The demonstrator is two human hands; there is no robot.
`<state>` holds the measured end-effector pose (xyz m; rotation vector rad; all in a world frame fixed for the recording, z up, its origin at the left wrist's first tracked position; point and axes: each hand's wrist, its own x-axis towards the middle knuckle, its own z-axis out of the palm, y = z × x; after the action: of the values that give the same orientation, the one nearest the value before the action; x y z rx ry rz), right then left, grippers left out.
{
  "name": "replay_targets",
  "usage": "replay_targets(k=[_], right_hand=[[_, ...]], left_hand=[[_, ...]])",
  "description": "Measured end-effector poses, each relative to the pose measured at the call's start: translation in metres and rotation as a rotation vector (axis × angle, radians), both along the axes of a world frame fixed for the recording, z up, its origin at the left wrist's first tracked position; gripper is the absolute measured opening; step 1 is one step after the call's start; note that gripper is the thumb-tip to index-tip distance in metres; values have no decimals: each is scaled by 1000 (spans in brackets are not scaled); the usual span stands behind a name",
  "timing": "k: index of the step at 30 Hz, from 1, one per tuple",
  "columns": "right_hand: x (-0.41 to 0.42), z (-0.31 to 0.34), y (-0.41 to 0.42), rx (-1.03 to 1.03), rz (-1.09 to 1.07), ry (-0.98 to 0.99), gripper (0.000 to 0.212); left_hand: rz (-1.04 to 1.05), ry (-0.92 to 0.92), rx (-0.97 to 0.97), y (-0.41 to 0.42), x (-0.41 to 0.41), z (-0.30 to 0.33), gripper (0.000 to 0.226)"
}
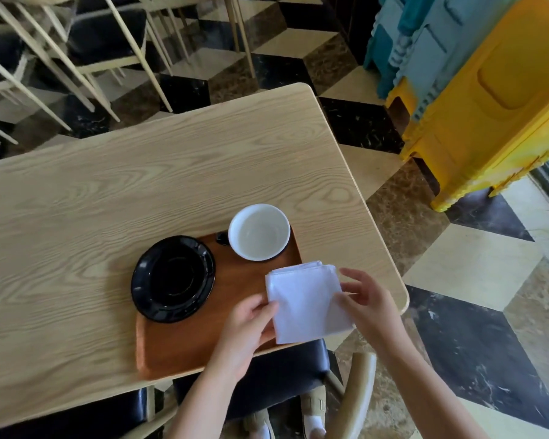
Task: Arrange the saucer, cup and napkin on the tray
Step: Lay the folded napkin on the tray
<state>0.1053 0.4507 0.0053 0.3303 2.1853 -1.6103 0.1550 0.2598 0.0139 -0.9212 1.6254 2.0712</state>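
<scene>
As both hands (304, 315) grip napkin (304, 304) | cup (259, 232), saucer (173, 278) nr on tray (184, 343)

One tray (184, 346), one black saucer (173, 278), one white cup (259, 231), one folded napkin (304, 302), two hands (244, 324).

table (108, 191): pale matt wood grain | tray (187, 343): smooth brown wood | saucer (173, 278): glossy black | napkin (304, 302): white cloth

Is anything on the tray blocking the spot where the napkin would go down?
Nothing visible does. Both hands, left hand and right hand, hold the napkin over the tray's right near part, which looks bare. The saucer sits left, the cup at the far right corner.
</scene>
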Motion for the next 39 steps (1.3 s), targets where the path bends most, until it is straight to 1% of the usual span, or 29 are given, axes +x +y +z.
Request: replay_targets(k=[3,5,7,9,11,13,17,21,24,26,27,29,32,39], right_hand=[[7,2,-22,62,89,55,38],[11,1,-35,132,137,96,36],[13,-1,-45,198,176,142,32],[16,-3,-51,269,218,222,33],[18,-9,-52,341,279,301,40],[21,-15,-51,408,356,371,46],[25,-26,-48,523,467,535,45],[30,-28,-47,652,480,624,43],[34,-33,-42,743,578,713,44],[36,-39,-38,754,675,741,43],[38,-42,-37,766,722,736,42],[39,-46,-36,790,780,707,46],[36,-46,-36,797,815,663,54],[35,-44,-39,827,829,637,53]], left_hand=[[37,7,-232,-15,12,-3,14],[38,43,-370,-20,17,-4,24],[1,87,-463,-23,22,-7,43],[-61,117,-528,-22,26,-11,62],[-121,140,-595,-20,31,-15,71],[-136,171,-664,-18,35,-19,74],[-159,230,-815,-17,43,-29,76],[-241,238,-1006,-15,49,-34,71],[-395,381,-1239,-18,54,-41,69],[-531,468,-1289,-19,57,-47,58],[-590,478,-1316,-18,59,-50,52],[-653,442,-1363,-17,60,-51,49],[-679,403,-1395,-18,60,-52,49],[-719,395,-1381,-22,57,-53,47]])
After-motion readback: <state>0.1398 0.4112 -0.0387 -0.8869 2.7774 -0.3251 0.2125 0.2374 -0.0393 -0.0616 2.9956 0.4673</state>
